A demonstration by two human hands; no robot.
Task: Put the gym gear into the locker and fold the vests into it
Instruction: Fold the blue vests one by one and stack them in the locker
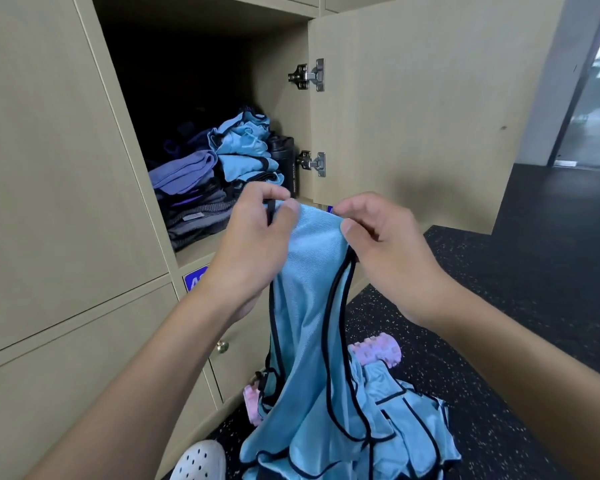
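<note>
A: Both forearms are stretching up from the bottom of the view, and the left hand [253, 244] and right hand [385, 251] are meeting in front of the open locker [201, 253].

B: What are the fingers doing?

A: On the left, thumb and curled fingers are pinching the black-trimmed top edge of a light blue vest [312, 306]. The right hand is nipping the opposite top corner between thumb and forefinger, with its other fingers curling loosely.

B: Where is the vest hanging?

A: It is dangling between the two hands, just below the locker's opening. Its lower end is reaching down over a heap of blue vests [409, 420] lying on the speckled black floor [499, 306].

B: Is anything else lying down there?

A: One pink foam roller [378, 351] is peeking out just behind the heap, and a white clog [200, 460] is showing at the bottom edge.

B: And inside the locker?

A: Some folded blue vests [246, 150] are sitting stacked toward the right. A black bottle [284, 161] is standing upright just beside them on the hinge side. A pile of purple and grey clothes [187, 195] is lying to their left. The locker door [413, 116] is standing swung wide to the right.
</note>
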